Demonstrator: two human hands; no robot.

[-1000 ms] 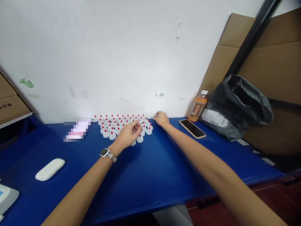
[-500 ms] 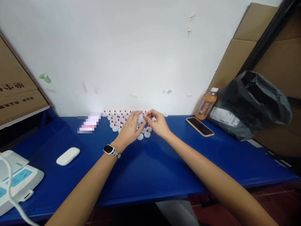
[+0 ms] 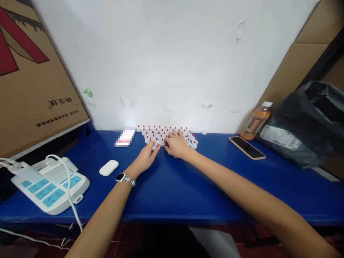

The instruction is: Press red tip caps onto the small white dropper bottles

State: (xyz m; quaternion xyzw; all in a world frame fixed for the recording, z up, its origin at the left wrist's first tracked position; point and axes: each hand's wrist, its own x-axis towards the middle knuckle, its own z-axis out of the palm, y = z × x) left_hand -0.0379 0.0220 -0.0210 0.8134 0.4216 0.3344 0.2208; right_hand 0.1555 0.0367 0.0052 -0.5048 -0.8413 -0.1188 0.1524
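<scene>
Right of Chinese-lettered cardboard [image 3: 40, 86], the left hand [image 3: 145, 157] pinches a cap [image 3: 154, 146]; the right hand [image 3: 178, 145] curls, grasp unclear.

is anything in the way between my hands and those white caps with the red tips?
Nothing visible is. Your left hand pinches what looks like a white cap at the cluster's near edge, and your right hand is among the red-tipped caps. The smartphone sits off to the right.

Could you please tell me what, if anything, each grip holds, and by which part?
The left grip pinches a white cap, apparently by its edge; whether the right grip, among red-tipped caps, holds one is unclear.
</scene>
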